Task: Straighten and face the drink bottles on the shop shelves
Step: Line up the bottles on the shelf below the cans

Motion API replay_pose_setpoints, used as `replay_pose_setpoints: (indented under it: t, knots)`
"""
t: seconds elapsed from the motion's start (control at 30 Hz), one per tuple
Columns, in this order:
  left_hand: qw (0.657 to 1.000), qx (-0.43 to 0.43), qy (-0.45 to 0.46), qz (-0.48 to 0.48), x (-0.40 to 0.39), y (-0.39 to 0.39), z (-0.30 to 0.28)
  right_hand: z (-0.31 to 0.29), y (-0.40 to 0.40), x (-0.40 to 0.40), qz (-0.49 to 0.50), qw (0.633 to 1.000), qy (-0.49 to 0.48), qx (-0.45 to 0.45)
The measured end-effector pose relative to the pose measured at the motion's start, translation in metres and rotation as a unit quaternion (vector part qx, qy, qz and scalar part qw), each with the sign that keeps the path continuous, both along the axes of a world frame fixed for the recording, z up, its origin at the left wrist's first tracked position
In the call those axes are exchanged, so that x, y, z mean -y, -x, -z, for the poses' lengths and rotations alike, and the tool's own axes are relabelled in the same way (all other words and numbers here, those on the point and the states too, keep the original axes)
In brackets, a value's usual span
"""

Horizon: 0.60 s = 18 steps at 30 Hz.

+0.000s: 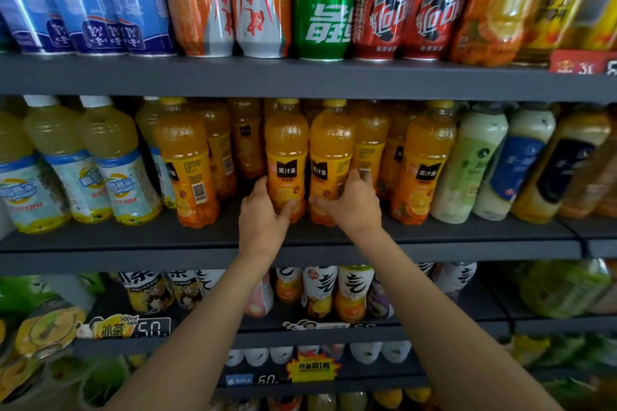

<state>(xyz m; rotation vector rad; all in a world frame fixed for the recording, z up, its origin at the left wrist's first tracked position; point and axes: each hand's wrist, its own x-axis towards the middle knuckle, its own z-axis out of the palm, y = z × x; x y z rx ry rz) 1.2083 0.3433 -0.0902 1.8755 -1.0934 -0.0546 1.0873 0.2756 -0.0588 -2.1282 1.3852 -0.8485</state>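
Note:
On the middle shelf [167, 243] stands a row of orange juice bottles with yellow caps. My left hand [263, 213] grips the lower part of one orange bottle [286, 143], whose black label faces forward. Beside it my right hand [350, 203] grips the base of a second orange bottle [331, 143], its label turned slightly left. Both bottles stand upright, side by side and touching. Another orange bottle [187, 163] at the left shows its barcode to the front. A further orange bottle [424, 160] at the right faces forward.
Pale yellow drink bottles [110, 160] fill the shelf's left end, and white and green bottles [467, 163] the right. Tall cans [320, 0] line the shelf above. Lower shelves hold tea bottles [354, 290] and price tags [153, 327].

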Motion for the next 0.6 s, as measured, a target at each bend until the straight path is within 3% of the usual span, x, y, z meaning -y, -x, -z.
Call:
replay_pose_setpoints:
  t: [0.6]
  knots:
    - [1.000,0.003,-0.025,-0.006,-0.002,0.010,-0.004,-0.014,0.052,0.003,0.016,0.999,-0.014,0.026]
